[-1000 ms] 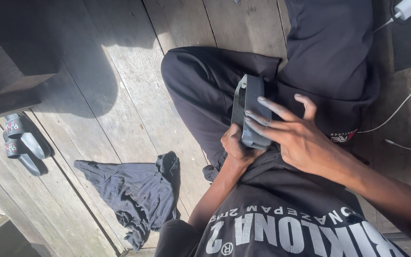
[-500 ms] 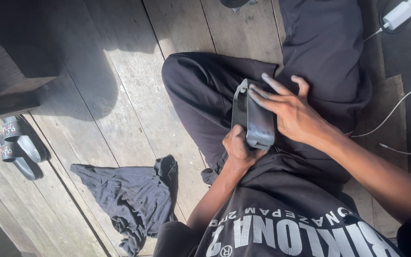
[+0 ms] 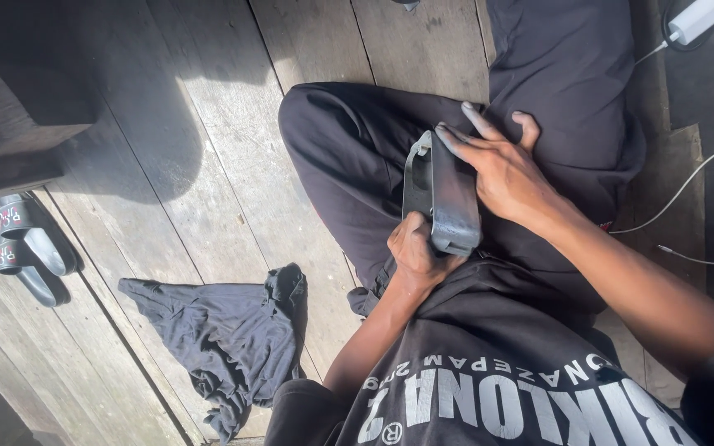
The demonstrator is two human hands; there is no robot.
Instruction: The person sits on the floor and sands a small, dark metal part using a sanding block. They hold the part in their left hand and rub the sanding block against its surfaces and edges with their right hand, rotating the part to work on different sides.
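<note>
1. The dark flat case [image 3: 442,201] stands on edge over the person's lap; its far face is hidden, so what kind of object it is stays unclear.
2. The left hand [image 3: 415,250] is clenched around its lower end, fingers tucked out of sight.
3. The right hand [image 3: 502,169] lies spread across its upper side, fingers extended and pressing.
4. A charger [image 3: 698,18] is cut off at the top edge.

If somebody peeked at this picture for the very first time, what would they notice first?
Right in the middle, two hands work on a dark slipper over the person's lap: the left hand holds its lower end and the right hand lies spread on top. Next, a crumpled dark cloth sprawls on the sunlit wooden floor at lower left. Another pair of slippers lies at the far left edge.
</note>
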